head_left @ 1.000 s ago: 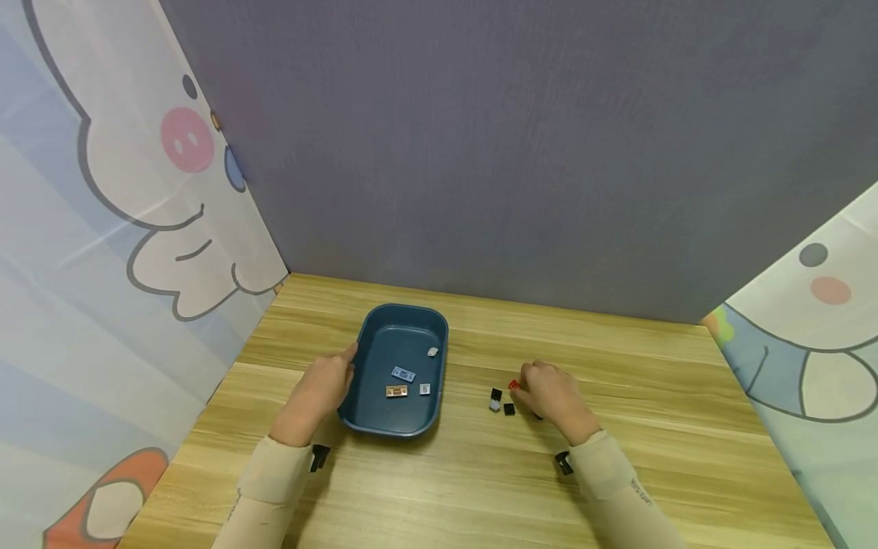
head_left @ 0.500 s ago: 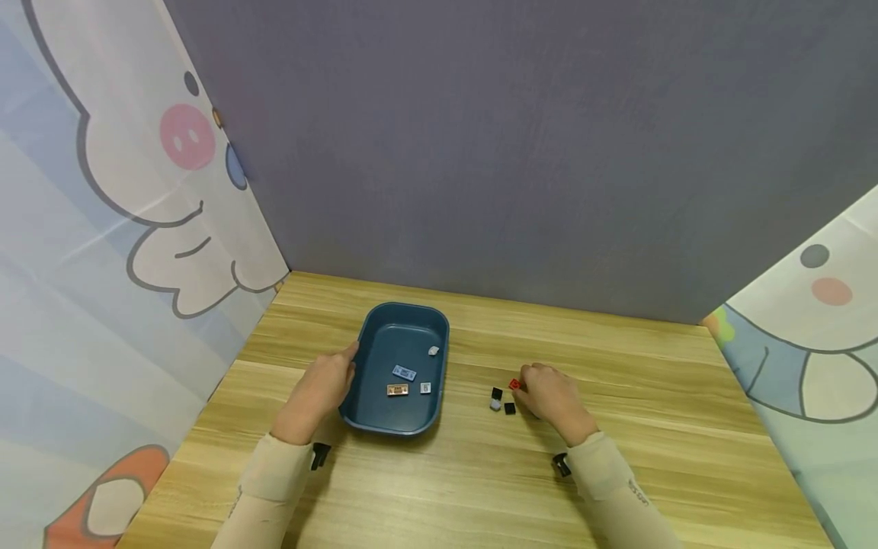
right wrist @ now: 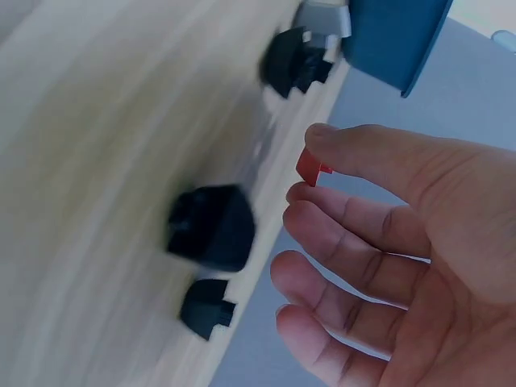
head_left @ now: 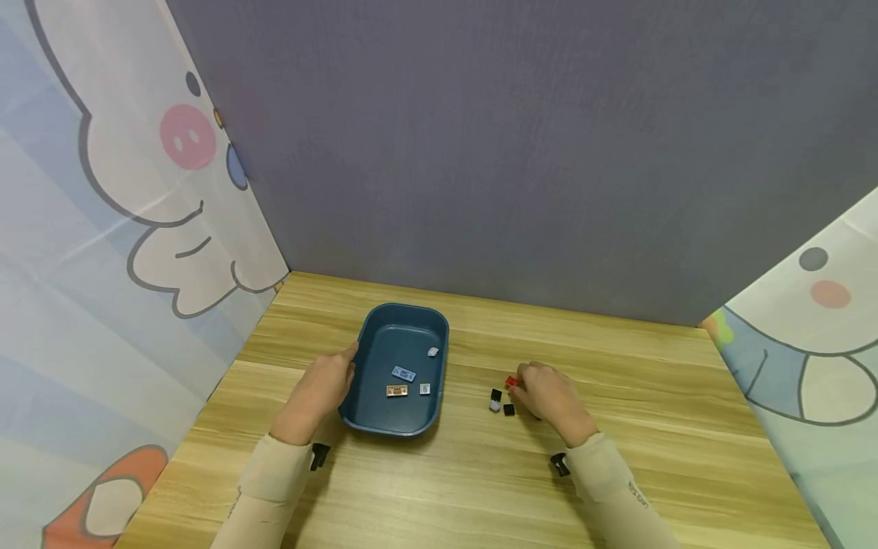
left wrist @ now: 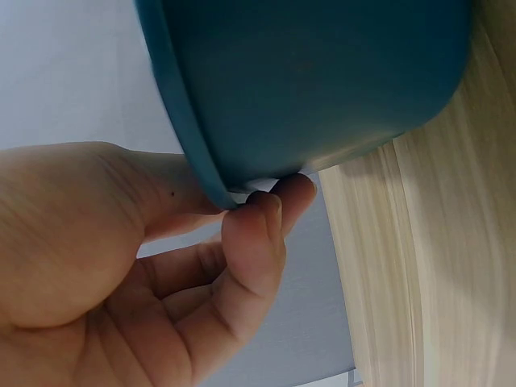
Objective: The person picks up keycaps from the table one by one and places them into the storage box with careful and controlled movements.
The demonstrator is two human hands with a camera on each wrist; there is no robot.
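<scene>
My left hand (head_left: 321,393) grips the left rim of a dark blue tray (head_left: 391,433), its fingertips against the tray's outer wall in the left wrist view. My right hand (head_left: 552,393) pinches a small red toy brick (right wrist: 310,168) between thumb and index finger, the other fingers loosely curled. Just left of that hand lie a black piece (head_left: 496,394) with a pale grey piece (head_left: 495,406) against it and another black piece (head_left: 509,410). The right wrist view shows black pieces lying near the fingers, a large one (right wrist: 211,228) and a smaller one (right wrist: 207,308).
Inside the tray lie a blue printed tile (head_left: 404,374), an orange printed tile (head_left: 396,391), a small white tile (head_left: 424,389) and a white lump-like piece (head_left: 433,352). A grey panel (head_left: 507,168) rises behind the wooden table (head_left: 425,496). Cartoon-printed cloths hang at both sides.
My right hand and the red brick have shifted slightly left and away from me. The left hand and the tray stay in place.
</scene>
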